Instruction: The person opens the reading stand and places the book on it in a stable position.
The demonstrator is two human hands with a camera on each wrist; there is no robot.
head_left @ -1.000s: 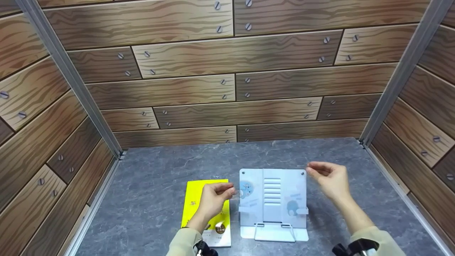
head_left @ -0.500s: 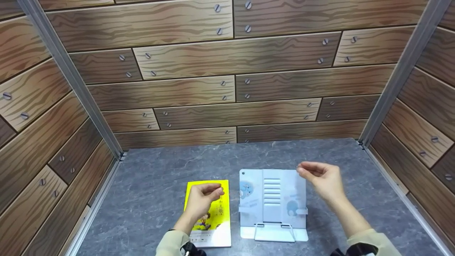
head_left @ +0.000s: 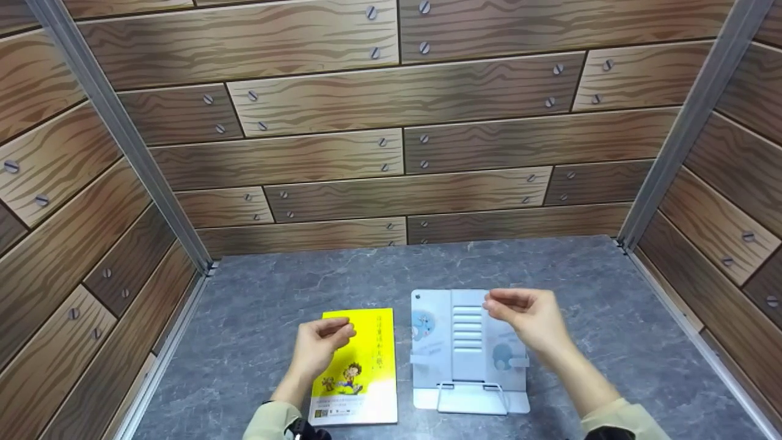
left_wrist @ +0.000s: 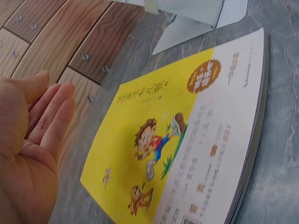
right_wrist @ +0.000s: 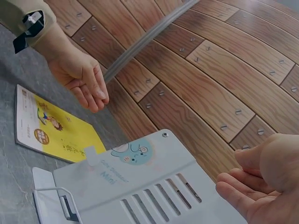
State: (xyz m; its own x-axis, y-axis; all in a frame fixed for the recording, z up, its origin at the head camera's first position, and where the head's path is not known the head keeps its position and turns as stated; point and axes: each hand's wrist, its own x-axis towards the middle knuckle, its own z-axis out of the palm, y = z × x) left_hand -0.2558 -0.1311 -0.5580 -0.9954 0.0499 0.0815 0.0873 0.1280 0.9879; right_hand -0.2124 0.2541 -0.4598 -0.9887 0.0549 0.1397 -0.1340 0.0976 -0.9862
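A yellow and white book (head_left: 366, 391) with a cartoon child on its cover lies flat on the table. Above its left side hovers my left hand (head_left: 317, 348), fingers loosely bent and holding nothing; the left wrist view shows a gap between that hand (left_wrist: 32, 135) and the book (left_wrist: 140, 121). To the right of the book stands a pale blue book stand (head_left: 467, 366), propped up, with slots, side clips and a wire ledge at its bottom. My right hand (head_left: 531, 318) is in front of the stand's upper right part, its relaxed fingers holding nothing. In the right wrist view the stand (right_wrist: 140, 186) bears a dinosaur print.
The grey marbled table (head_left: 275, 293) is bounded by wood-patterned walls (head_left: 336, 153) at the back and sides. Metal posts (head_left: 140, 159) run up the corners. Each wrist wears a dark strapped device (right_wrist: 32, 23).
My left hand has moved left, away from the stand and across the book, uncovering more of its cover. My right hand has moved left from beside the stand to in front of its upper right corner.
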